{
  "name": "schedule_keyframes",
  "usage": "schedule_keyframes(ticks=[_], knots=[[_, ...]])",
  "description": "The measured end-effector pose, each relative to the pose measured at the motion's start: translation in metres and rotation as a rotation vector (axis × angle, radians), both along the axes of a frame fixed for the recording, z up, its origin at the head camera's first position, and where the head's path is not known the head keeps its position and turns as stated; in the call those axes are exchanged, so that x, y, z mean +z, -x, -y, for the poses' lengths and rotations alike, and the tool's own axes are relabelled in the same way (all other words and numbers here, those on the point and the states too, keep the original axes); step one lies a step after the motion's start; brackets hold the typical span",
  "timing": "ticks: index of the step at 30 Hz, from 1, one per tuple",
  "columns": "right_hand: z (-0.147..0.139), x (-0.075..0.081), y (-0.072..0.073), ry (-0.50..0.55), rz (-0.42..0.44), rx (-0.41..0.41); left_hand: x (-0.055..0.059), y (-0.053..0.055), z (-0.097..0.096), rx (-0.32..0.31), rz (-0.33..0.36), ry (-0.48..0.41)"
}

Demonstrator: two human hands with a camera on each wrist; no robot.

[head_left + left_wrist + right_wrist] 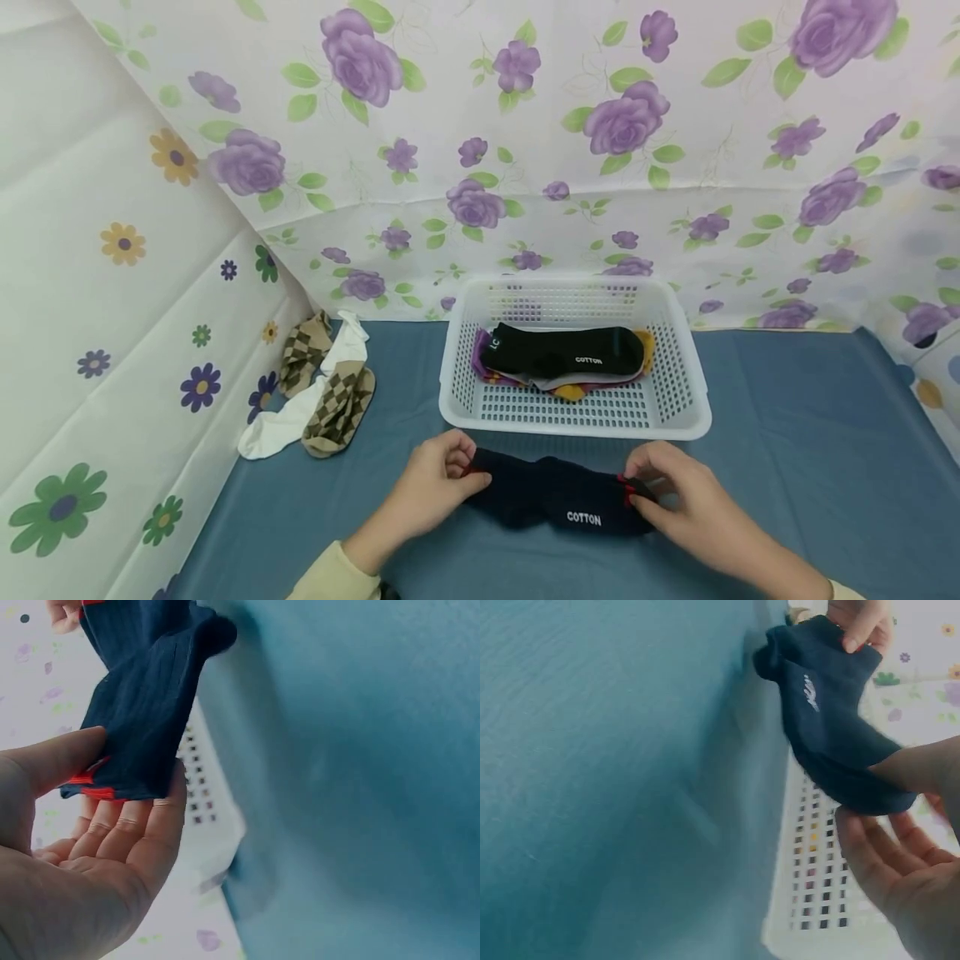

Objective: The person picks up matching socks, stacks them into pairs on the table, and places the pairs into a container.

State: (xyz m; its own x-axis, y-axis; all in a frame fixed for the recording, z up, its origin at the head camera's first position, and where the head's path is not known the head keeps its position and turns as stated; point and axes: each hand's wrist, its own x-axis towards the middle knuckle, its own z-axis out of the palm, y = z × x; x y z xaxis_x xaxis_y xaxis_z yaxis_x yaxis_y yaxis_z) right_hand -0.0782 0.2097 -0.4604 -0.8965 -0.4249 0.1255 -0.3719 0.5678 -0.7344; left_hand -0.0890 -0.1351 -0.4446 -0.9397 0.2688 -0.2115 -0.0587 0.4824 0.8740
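A navy sock (555,493) with red marks near its ends and white "COTTON" lettering is stretched sideways between both hands, in front of the basket. My left hand (438,475) pinches its left end; in the left wrist view the thumb (82,746) lies on top with the fingers beneath. At the other end my right hand (686,500) grips the sock between thumb and fingers. The right wrist view shows the sock (825,712) bending down between the hands, with the right fingers (885,855) under its near end.
A white perforated basket (573,429) stands behind the hands. Inside lie a black sock (562,350) and purple and yellow ones beneath. White socks (281,425) and brown checkered socks (341,408) lie on the blue cloth (787,433) at left. Floral sheets (480,150) hang behind.
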Motion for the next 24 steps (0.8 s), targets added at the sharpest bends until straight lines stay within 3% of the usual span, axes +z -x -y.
schedule_keyframes(ticks=[4, 10, 14, 19, 24], knots=[[0.001, 0.011, 0.001, 0.081, -0.184, 0.059, 0.016, 0.002, 0.004, 0.054, -0.060, -0.034], [0.004, 0.037, 0.008, 0.201, -0.345, 0.097, 0.035, 0.011, 0.007, 0.105, -0.128, -0.082], [0.001, 0.049, 0.015, 0.175, -0.441, 0.079, 0.047, 0.018, 0.006, 0.098, -0.170, -0.083], [-0.002, 0.051, 0.019, 0.141, -0.456, 0.024, 0.057, 0.023, 0.002, 0.110, -0.212, -0.083], [-0.001, 0.062, 0.022, 0.073, -0.439, -0.093, 0.068, 0.031, 0.001, 0.082, -0.253, -0.099]])
